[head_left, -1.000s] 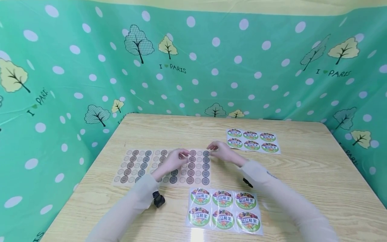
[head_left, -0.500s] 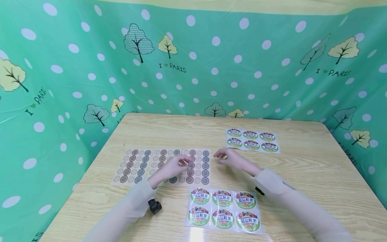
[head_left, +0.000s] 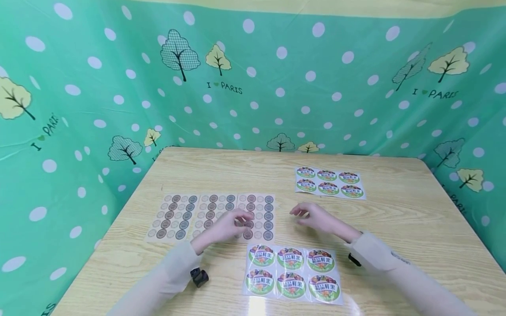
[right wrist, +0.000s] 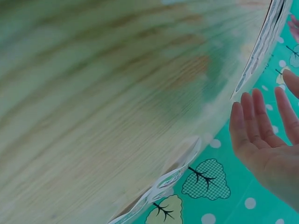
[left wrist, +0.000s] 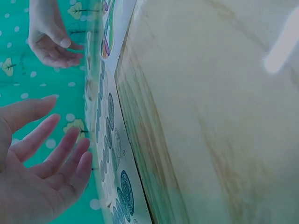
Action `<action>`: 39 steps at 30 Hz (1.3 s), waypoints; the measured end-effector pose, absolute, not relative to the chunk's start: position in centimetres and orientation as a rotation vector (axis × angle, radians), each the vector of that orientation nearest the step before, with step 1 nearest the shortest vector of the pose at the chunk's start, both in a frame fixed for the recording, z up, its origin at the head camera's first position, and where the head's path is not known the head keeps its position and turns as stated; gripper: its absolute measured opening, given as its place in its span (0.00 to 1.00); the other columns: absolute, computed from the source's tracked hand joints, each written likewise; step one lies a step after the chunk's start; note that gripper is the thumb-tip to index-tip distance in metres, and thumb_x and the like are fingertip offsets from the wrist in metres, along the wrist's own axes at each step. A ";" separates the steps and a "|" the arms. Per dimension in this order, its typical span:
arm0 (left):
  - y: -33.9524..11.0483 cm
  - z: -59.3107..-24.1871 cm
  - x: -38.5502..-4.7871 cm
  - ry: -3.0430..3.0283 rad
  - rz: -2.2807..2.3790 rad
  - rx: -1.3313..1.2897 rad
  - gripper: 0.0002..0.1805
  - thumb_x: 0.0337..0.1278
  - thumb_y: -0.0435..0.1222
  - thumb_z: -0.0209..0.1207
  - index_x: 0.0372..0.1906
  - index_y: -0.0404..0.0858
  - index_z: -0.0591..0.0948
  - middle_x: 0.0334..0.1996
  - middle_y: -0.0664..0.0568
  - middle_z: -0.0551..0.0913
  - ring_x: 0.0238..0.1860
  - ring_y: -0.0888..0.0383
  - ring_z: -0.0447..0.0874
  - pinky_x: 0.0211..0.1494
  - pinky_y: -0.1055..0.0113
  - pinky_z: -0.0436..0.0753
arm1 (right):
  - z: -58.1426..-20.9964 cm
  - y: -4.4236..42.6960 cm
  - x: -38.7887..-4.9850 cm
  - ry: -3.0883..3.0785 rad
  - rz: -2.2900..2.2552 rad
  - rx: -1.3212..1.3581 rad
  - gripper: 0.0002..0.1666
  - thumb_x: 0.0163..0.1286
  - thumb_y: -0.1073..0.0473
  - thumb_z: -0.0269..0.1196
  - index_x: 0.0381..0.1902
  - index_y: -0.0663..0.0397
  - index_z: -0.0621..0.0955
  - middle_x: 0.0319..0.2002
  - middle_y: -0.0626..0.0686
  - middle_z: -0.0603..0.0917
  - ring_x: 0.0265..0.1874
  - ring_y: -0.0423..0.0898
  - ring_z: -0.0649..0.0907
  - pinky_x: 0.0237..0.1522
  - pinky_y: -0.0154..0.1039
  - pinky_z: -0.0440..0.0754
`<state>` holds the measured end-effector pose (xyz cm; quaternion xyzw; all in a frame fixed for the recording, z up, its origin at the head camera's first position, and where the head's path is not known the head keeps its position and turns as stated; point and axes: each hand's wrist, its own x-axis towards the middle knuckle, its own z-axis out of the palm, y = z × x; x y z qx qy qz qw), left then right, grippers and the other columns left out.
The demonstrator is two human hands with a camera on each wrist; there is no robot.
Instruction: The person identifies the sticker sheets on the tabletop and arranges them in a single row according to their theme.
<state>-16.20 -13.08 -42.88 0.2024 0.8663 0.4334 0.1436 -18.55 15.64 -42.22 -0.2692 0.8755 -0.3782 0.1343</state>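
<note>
Three sheets of small round stickers lie in a row on the left of the table; my left hand (head_left: 228, 226) hovers over the right part of that row. Its fingers are loosely bent with nothing between them, as the left wrist view also shows of the left hand (left wrist: 51, 172). To the right of the rightmost round-sticker sheet (head_left: 258, 219), my right hand (head_left: 316, 218) is raised above bare wood. Nothing is held in the right hand (right wrist: 266, 140), whose fingers are relaxed. In front lies a sheet of large oval fruit stickers (head_left: 292, 274).
A second sheet of oval fruit stickers (head_left: 330, 182) lies at the back right, beyond the right hand. The wooden table (head_left: 395, 210) meets a green dotted curtain (head_left: 253, 87) behind and at the sides. Black wrist cameras sit at both cuffs.
Both hands have come back toward the near side, away from the top edge of the round-sticker sheets. The right hand has also moved rightward, widening the gap between the hands.
</note>
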 end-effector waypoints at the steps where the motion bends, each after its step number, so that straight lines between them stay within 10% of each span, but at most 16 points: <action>1: -13.1 -42.9 -16.2 2.500 1.247 0.599 0.17 0.45 0.29 0.60 0.46 0.34 0.77 0.41 0.45 0.79 0.39 0.52 0.77 0.36 0.68 0.79 | -42.2 15.8 -18.4 2.537 -1.096 -0.782 0.14 0.56 0.69 0.60 0.42 0.65 0.77 0.40 0.59 0.79 0.39 0.52 0.77 0.41 0.42 0.78; 39: -13.2 -44.0 -13.5 2.497 1.054 0.765 0.21 0.38 0.34 0.65 0.44 0.37 0.78 0.35 0.53 0.76 0.36 0.58 0.73 0.41 0.70 0.75 | -42.3 21.2 -12.9 2.502 -0.929 -0.746 0.23 0.53 0.57 0.65 0.46 0.61 0.76 0.44 0.54 0.79 0.42 0.52 0.77 0.44 0.47 0.76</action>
